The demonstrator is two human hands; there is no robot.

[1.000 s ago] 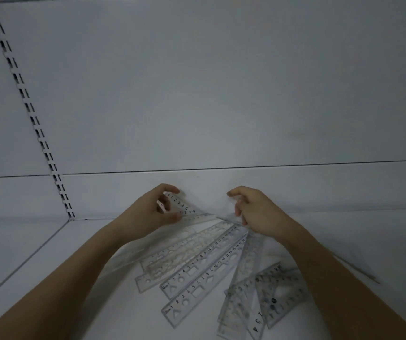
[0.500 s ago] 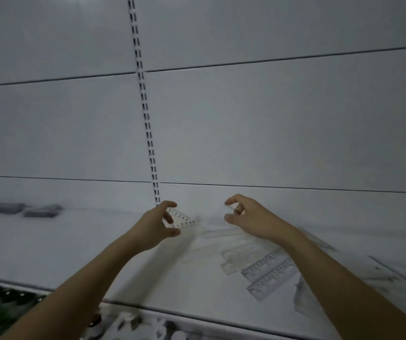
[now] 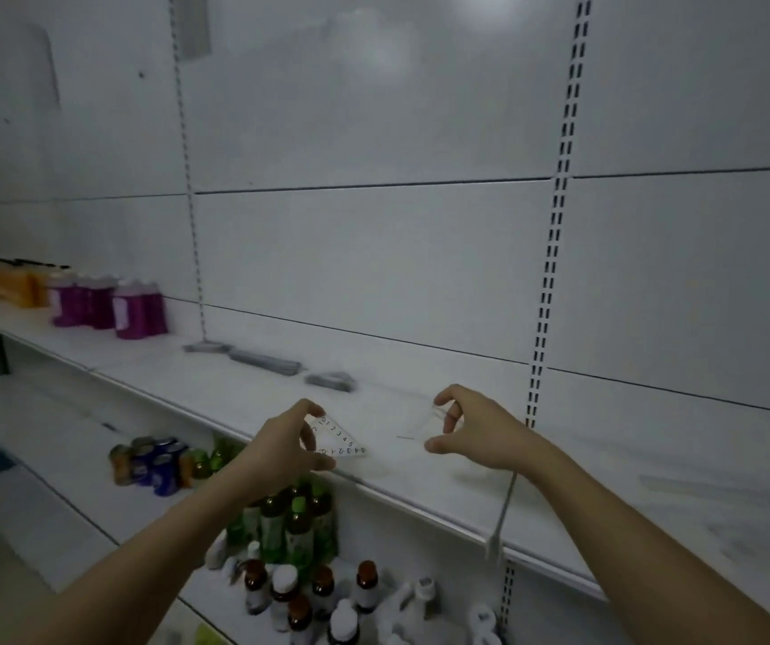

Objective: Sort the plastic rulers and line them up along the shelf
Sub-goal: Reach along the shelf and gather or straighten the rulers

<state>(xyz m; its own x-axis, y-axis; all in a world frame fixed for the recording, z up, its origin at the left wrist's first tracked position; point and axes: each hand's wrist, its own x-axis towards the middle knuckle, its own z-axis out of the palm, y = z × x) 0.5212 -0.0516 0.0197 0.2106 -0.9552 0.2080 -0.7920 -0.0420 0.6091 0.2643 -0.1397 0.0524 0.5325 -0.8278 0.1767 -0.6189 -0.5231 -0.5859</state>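
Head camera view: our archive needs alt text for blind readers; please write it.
A left hand holds a small clear plastic triangular ruler above a white metal shelf, while the right hand pinches another transparent piece, too faint to identify. Purple bottles stand far left.

Head view is dim and grey-blue on my feed, with one soft glare patch (image 3: 485, 11) at the top of the back panel (image 3: 374, 253) as the only bright spot; shadows are faint. Motion blur smears the purple bottles (image 3: 138, 309), the flat grey packs (image 3: 264, 361) and the right end of the shelf (image 3: 723, 500). Wide-angle distortion bends the slotted uprights (image 3: 555, 225) and tilts the shelf line.
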